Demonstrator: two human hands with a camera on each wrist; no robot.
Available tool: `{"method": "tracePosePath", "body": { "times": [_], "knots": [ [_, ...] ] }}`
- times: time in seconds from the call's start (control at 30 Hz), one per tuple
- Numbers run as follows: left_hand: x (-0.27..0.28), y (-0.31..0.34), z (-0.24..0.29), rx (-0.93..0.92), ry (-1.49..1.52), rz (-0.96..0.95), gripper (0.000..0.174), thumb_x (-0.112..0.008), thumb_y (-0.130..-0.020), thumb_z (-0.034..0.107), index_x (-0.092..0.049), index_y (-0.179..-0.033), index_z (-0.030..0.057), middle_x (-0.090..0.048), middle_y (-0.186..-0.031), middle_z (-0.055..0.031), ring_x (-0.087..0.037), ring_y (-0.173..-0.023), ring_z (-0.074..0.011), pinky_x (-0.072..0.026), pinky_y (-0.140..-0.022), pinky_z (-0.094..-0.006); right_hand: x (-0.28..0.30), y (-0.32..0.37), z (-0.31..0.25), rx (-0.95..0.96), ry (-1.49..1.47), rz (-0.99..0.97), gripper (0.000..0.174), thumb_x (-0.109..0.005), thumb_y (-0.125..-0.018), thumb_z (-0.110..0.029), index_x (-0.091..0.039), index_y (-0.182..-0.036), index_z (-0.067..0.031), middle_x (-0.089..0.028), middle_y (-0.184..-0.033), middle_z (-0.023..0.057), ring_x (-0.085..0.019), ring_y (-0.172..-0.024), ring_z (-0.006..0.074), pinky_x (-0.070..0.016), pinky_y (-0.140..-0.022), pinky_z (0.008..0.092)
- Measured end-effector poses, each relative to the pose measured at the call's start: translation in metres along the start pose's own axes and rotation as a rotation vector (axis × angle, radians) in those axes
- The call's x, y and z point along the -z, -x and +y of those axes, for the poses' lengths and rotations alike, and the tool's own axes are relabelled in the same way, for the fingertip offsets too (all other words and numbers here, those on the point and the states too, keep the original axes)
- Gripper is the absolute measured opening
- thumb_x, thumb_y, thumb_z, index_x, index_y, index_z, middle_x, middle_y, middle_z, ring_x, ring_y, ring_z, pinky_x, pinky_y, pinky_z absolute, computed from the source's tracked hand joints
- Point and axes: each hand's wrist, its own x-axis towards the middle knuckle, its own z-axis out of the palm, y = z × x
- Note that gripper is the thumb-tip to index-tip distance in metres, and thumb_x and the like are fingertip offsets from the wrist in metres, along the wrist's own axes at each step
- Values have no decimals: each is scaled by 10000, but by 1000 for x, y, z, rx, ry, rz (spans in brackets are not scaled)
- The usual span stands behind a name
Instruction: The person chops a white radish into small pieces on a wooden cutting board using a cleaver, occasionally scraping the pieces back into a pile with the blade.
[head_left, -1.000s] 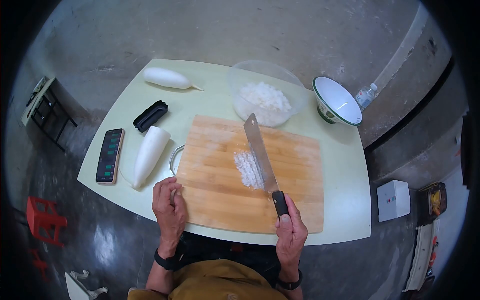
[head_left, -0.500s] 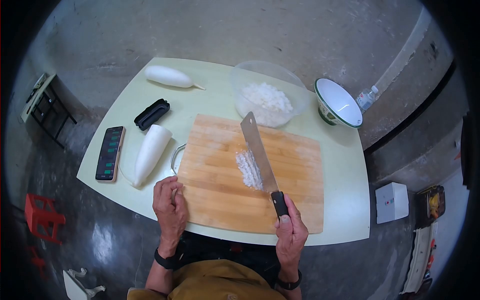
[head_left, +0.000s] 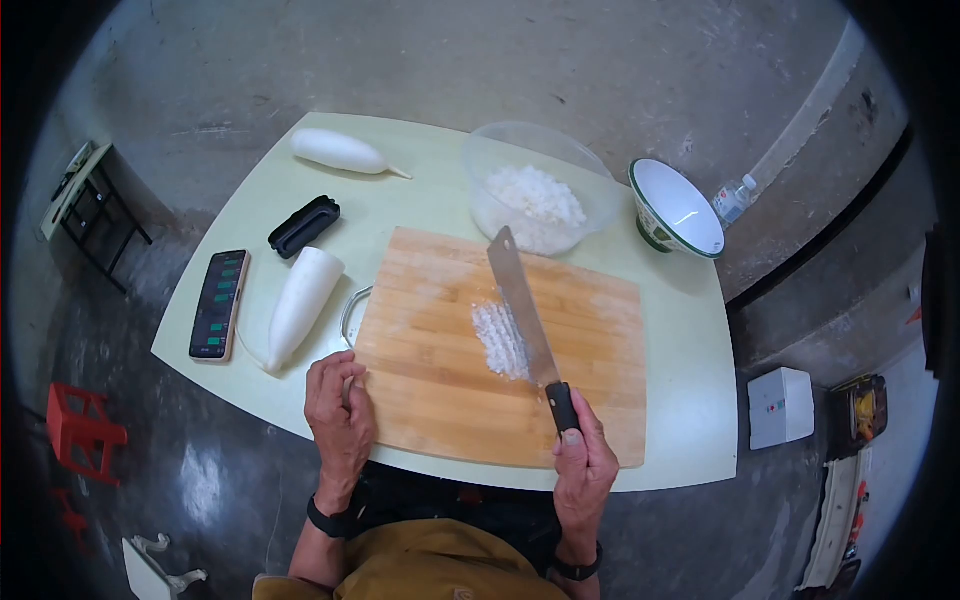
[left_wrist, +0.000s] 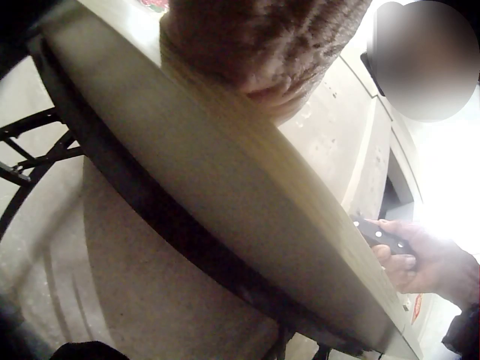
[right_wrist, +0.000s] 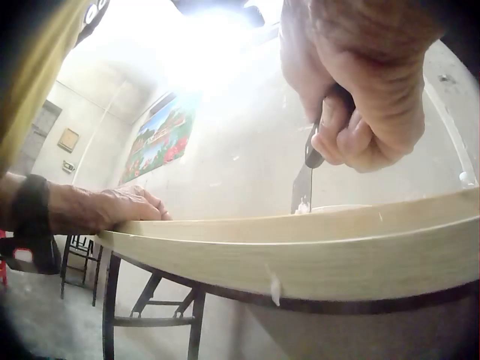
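Observation:
My right hand (head_left: 583, 455) grips the black handle of a kitchen knife (head_left: 528, 315) with a broad, long blade. Its blade slants over the wooden cutting board (head_left: 430, 400), along the right side of a small heap of finely chopped white radish (head_left: 496, 342). At the board's front left corner, my left hand (head_left: 340, 415) holds the edge with bent fingers. The right wrist view shows the knife blade (right_wrist: 303, 187) pointing down at the board, with white bits by it. From the left wrist, the knife handle (left_wrist: 381, 234) appears inside the right hand.
Behind the board stands a clear plastic bowl (head_left: 480, 205) of chopped white pieces, with an enamel bowl (head_left: 680, 200) to its right. Left of the board lie a cut white radish (head_left: 303, 305), a phone (head_left: 218, 305) and a black case (head_left: 304, 227). Another whole radish (head_left: 340, 151) lies farther back.
The knife's tip swings slightly left, then back right beside the chopped heap. My left hand stays at the board's corner.

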Motion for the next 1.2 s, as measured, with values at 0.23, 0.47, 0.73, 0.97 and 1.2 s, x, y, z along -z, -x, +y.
{"method": "tracePosePath", "body": {
  "times": [0.23,0.47,0.73,0.97,1.2],
  "knots": [
    [1,0,1,22,11,-10,211,-558,-821,-127,-638,-968,1,-651,-1069,-166,-639,-957,-301,-523,-690,-344,-2,2,6,117,-19,13,390,-523,-1028,-159,-567,-1378,7,-554,-824,3,-406,-619,39,-342,-557,203],
    [1,0,-2,-24,-9,-2,229,-549,-811,-134,-638,-970,3,-651,-1067,-162,-635,-965,-305,-527,-715,-347,1,-1,4,5,2,7,353,-547,-1008,-93,-586,-1329,48,-697,-1054,134,-599,-810,140,-496,-748,265],
    [0,1,0,3,2,-10,231,-545,-806,-135,-633,-969,4,-649,-1064,-168,-633,-975,-320,-526,-761,-372,4,-1,5,43,-24,34,349,-549,-1001,-86,-597,-1324,35,-693,-1018,120,-566,-755,121,-477,-694,252],
    [1,0,0,-4,6,-10,238,-539,-801,-138,-630,-968,4,-647,-1064,-170,-629,-982,-332,-527,-769,-373,3,-3,10,95,5,13,381,-540,-1028,-176,-584,-1365,-4,-588,-853,12,-441,-638,49,-366,-557,200],
    [1,0,0,9,-1,-15,230,-537,-796,-138,-628,-960,-3,-649,-1070,-169,-632,-993,-329,-535,-768,-371,3,-5,8,143,28,0,375,-513,-1022,-130,-580,-1367,0,-592,-848,13,-467,-669,56,-369,-571,198]
  ]
}}
